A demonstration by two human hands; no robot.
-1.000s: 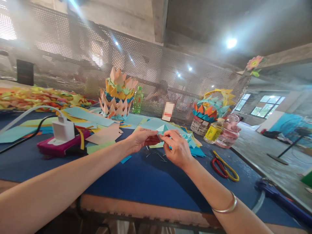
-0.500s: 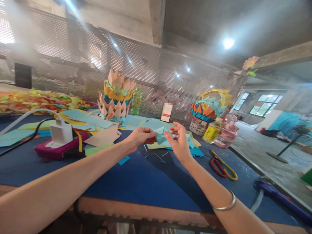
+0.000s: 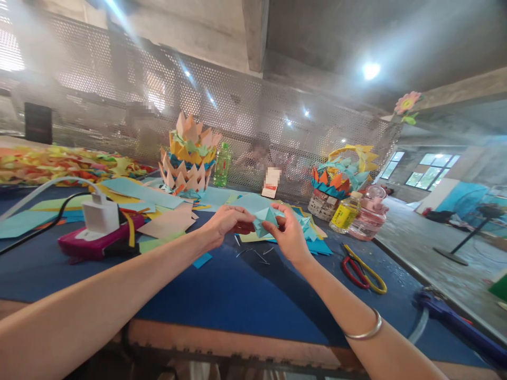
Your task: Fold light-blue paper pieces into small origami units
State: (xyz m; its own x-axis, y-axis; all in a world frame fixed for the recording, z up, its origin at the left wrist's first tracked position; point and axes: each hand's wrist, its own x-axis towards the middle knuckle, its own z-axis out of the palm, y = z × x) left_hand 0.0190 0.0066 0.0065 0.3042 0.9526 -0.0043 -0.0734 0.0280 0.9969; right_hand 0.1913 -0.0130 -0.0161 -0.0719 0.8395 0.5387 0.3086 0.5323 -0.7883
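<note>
A small folded piece of light-blue paper (image 3: 263,220) is held up over the far middle of the blue table. My left hand (image 3: 230,220) has its fingers closed at the paper's left side, partly hidden behind the wrist. On the right side, my right hand (image 3: 289,232) pinches the paper between thumb and fingers. Behind and below it lie light-blue folded pieces (image 3: 309,229) and blue sheets (image 3: 320,247). Several thin wire-like bits (image 3: 259,257) are scattered on the table just under the hands.
Red-and-yellow-handled scissors (image 3: 362,272) lie to the right, a blue glue gun-like tool (image 3: 447,314) beyond them. Bottles (image 3: 345,214) and a paper-petal basket (image 3: 331,184) stand behind. Left are a purple power strip (image 3: 99,235), paper sheets (image 3: 170,221) and a layered paper flower (image 3: 188,158).
My right hand's spread fingers have closed onto the right side of the folded paper. The paper has tilted and shifted slightly right; the left hand stays nearly in place.
</note>
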